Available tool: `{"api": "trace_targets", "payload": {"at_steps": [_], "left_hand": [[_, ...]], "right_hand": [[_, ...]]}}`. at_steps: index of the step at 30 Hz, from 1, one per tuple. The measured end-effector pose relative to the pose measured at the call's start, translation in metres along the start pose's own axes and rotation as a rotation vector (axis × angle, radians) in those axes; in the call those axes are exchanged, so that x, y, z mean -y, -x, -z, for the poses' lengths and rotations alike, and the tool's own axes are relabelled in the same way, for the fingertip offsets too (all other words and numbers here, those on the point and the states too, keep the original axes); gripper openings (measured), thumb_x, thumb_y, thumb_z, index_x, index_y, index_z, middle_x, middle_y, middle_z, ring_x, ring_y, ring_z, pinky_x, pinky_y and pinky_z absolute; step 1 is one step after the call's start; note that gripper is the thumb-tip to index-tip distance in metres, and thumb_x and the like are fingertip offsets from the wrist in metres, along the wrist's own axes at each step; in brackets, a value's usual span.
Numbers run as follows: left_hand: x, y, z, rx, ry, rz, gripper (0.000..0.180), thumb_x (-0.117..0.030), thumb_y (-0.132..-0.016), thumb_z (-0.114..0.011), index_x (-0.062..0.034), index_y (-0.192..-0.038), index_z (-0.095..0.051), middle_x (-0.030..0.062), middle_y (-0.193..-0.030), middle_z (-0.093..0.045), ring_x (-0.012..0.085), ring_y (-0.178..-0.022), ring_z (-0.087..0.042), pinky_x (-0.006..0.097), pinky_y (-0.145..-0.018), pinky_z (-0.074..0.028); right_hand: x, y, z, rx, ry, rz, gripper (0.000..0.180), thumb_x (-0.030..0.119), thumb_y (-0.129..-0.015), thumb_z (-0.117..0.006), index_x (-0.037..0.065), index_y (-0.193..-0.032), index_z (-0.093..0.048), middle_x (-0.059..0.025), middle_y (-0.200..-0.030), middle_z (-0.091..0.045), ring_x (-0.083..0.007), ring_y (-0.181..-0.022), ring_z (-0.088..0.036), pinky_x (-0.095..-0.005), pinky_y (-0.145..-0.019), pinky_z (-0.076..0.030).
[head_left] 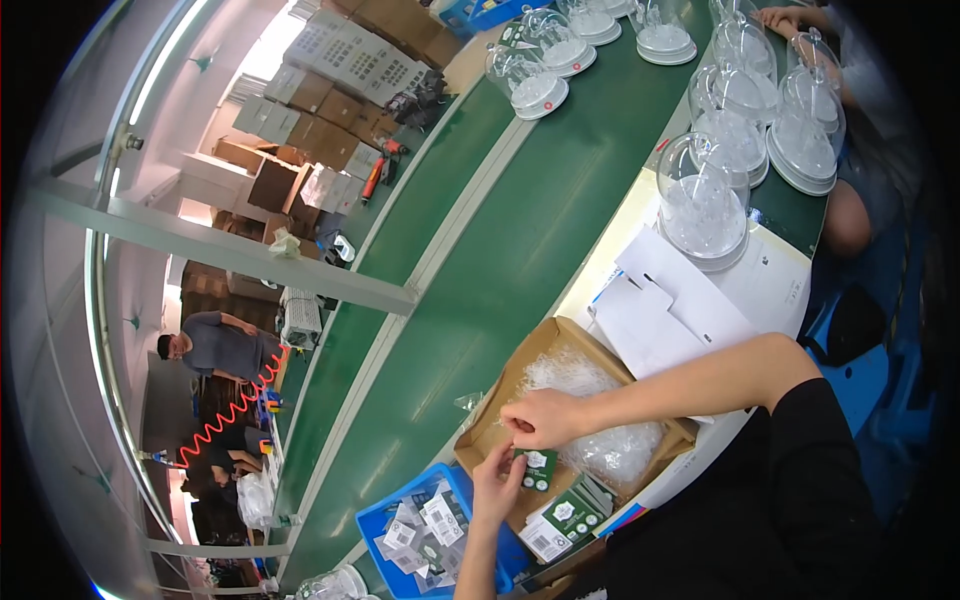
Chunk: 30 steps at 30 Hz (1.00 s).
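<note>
- Green conveyor belt (480,250) runs through a workshop, bending with the lens; a brown carton (500,400) sits just right of it, at the edge of the white bench (770,290).
- Over the carton's near left corner, the left hand (497,487) comes up from below and the right hand (540,418) reaches in from the right; their fingertips meet there.
- Between them is a small green card (538,468) with a white mark. It lies just below the right hand's knuckles and at the left hand's fingertips.
- The left thumb and fingers are pinched on the card's left edge.
- The right hand's fingers are curled together at the card's top edge, possibly nipping a small piece there; the view is too small to be sure what they hold.
- Inside the carton, behind the right hand, lies a heap of clear plastic bags (600,440).
- Just below the carton's near edge lies a stack of green cards (570,515), close under the held card.
- Left of the carton and under the left wrist stands a blue tray (385,520) with small white packets (420,530).
- Beyond the carton on the bench lie white sheets (670,300), then clear domes (702,205) on white bases, more of them further up the belt.
- Another person's arm (800,18) rests at the far top right, beyond the domes.
- Far left of the belt, a person in a grey shirt (215,345) stands near a red coiled hose (235,410) and stacked boxes (330,110).
</note>
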<state>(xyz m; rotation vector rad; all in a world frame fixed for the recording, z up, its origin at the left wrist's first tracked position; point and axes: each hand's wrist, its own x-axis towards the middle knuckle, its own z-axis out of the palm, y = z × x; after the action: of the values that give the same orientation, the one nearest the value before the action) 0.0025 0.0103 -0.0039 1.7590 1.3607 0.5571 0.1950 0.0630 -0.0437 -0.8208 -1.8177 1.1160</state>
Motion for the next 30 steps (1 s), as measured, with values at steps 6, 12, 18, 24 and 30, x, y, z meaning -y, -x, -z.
{"api": "trace_targets", "payload": {"at_steps": [6, 12, 18, 24, 30], "left_hand": [[-0.0033, 0.0009, 0.0, 0.005, -0.016, -0.003, 0.032, -0.001, -0.088, -0.06, 0.0045, -0.119, -0.055, 0.0084, -0.099, -0.068, 0.0102, -0.088, -0.063, 0.023, -0.079, -0.05], [-0.0018, -0.0002, 0.0003, 0.001, -0.024, -0.003, 0.034, -0.004, -0.087, -0.063, 0.004, -0.119, -0.055, 0.0116, -0.096, -0.069, 0.013, -0.086, -0.065, 0.025, -0.076, -0.05], [-0.0031, 0.0009, 0.0011, 0.003, -0.024, 0.005, 0.031, -0.002, -0.088, -0.06, 0.0045, -0.117, -0.056, 0.0083, -0.097, -0.068, 0.0106, -0.088, -0.063, 0.024, -0.079, -0.05], [-0.0018, 0.0008, -0.0001, -0.001, -0.028, 0.006, 0.035, -0.004, -0.087, -0.064, 0.0037, -0.119, -0.055, 0.012, -0.095, -0.069, 0.0127, -0.085, -0.065, 0.025, -0.076, -0.051], [-0.0064, -0.0003, 0.0004, 0.012, -0.034, -0.003, 0.031, -0.002, -0.088, -0.06, 0.0048, -0.117, -0.055, 0.0085, -0.097, -0.068, 0.0109, -0.087, -0.064, 0.024, -0.078, -0.051]], "right_hand": [[0.0021, -0.001, 0.0015, 0.039, 0.01, -0.035, 0.017, 0.024, -0.075, -0.059, 0.007, -0.073, -0.056, -0.0101, -0.064, -0.062, -0.0309, -0.061, -0.061, -0.0416, -0.056, -0.047], [0.0009, 0.0002, 0.0014, -0.011, 0.003, 0.008, 0.015, 0.021, -0.074, -0.058, 0.007, -0.074, -0.053, -0.0089, -0.059, -0.059, -0.0296, -0.055, -0.059, -0.0398, -0.053, -0.045], [0.002, -0.0001, -0.0001, -0.011, 0.005, 0.004, 0.014, 0.02, -0.074, -0.059, 0.007, -0.073, -0.053, -0.0092, -0.059, -0.059, -0.0295, -0.056, -0.059, -0.0398, -0.053, -0.045], [0.0, -0.0004, 0.0022, 0.028, 0.008, -0.025, 0.017, 0.024, -0.074, -0.06, 0.007, -0.073, -0.056, -0.0098, -0.064, -0.062, -0.0309, -0.062, -0.061, -0.0409, -0.057, -0.047], [-0.0007, 0.0001, -0.0008, -0.024, 0.006, 0.014, 0.015, 0.021, -0.074, -0.059, 0.007, -0.073, -0.053, -0.0092, -0.059, -0.059, -0.0295, -0.056, -0.06, -0.0395, -0.053, -0.046]]}}
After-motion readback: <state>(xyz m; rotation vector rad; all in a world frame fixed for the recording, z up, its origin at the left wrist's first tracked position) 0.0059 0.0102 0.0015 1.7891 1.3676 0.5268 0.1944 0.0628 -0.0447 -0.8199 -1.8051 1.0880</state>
